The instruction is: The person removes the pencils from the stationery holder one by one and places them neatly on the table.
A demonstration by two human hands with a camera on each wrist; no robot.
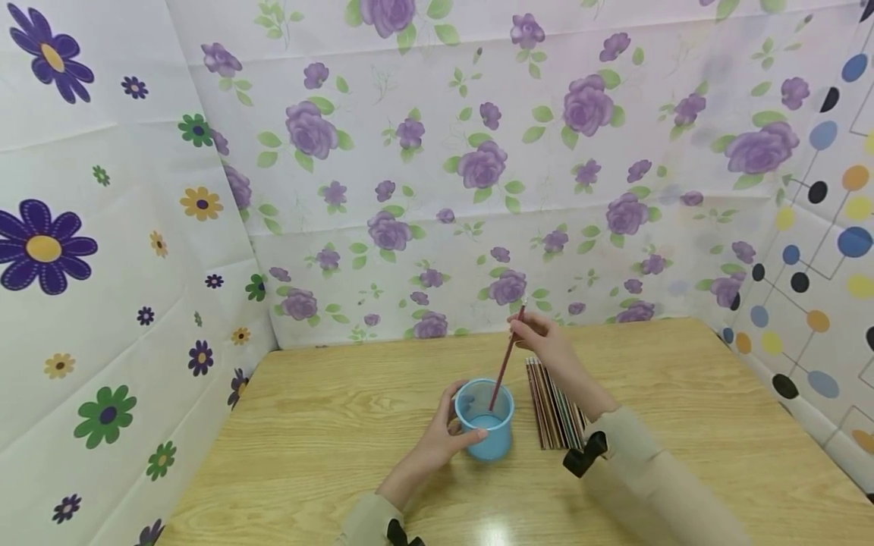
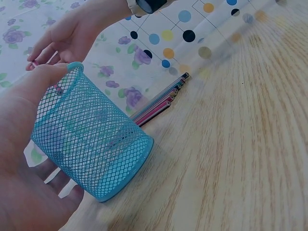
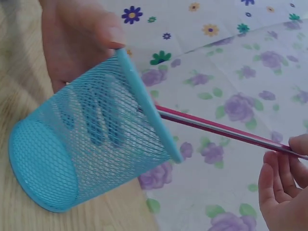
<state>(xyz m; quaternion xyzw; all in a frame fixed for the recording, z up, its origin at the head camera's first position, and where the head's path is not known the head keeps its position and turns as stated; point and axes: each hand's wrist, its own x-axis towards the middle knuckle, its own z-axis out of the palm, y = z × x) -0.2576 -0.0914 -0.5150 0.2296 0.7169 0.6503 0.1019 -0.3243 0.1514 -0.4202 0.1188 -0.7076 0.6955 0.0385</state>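
Observation:
A light-blue mesh pencil cup (image 1: 486, 440) stands on the wooden table, held around its side by my left hand (image 1: 442, 440), thumb near the rim. In the left wrist view the fingers curve behind the mesh cup (image 2: 96, 139). My right hand (image 1: 546, 345) pinches a dark red pencil (image 1: 507, 356) near its upper end. Slanting down, the pencil (image 3: 216, 127) has its lower end inside the cup's mouth, as the right wrist view also shows. Right of the cup lies a row of several pencils (image 1: 549, 406), side by side, partly under my right forearm.
The wooden table (image 1: 328, 425) reaches back to a wall of purple-flowered cloth (image 1: 410, 189). Flower-printed cloth (image 1: 136, 303) hangs on the left, dotted cloth (image 1: 806, 280) on the right. Black bands (image 1: 585, 453) circle both sleeves.

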